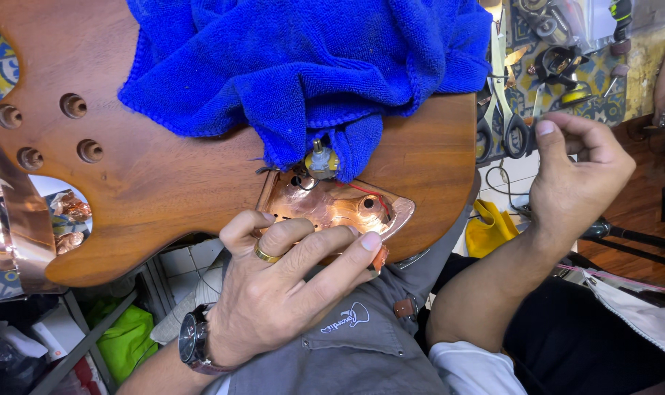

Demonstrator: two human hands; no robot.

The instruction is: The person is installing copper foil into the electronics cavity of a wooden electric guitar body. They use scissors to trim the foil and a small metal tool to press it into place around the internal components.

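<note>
We look down on a cluttered workbench (625,69) with a patterned top, and below it a tiled floor where a green bag (128,338) and a yellow bag (490,228) lie. Across the bench and over our lap rests a wooden guitar body (164,183), back side up, with four round drilled holes (74,106) near its left end.

The one container we can read is the control cavity (332,206) cut into the guitar body: it is lined with copper foil, and inside it we see a red wire (369,194), a dark wire loop and a round hole in the foil floor. At the cavity's upper rim a small potentiometer (319,162) with a yellowish body stands up, half tucked under a rumpled blue towel (303,66) that covers the upper middle of the body and hides whatever lies beneath it.

Our left hand (285,281), wearing a gold ring and a wristwatch (192,340), rests on the lower edge of the guitar body, fingers loosely spread and apart, the fingertips touching the cavity's near rim; it grips nothing. Our right hand (577,179) is raised off to the right, well apart from the guitar, thumb and forefinger pinched together; whether something thin sits between them we cannot tell.

Beside the towel's right edge, scissors (504,121) and small tools lie on the bench. At the far left, strips of copper foil (18,212) hang by the body.
</note>
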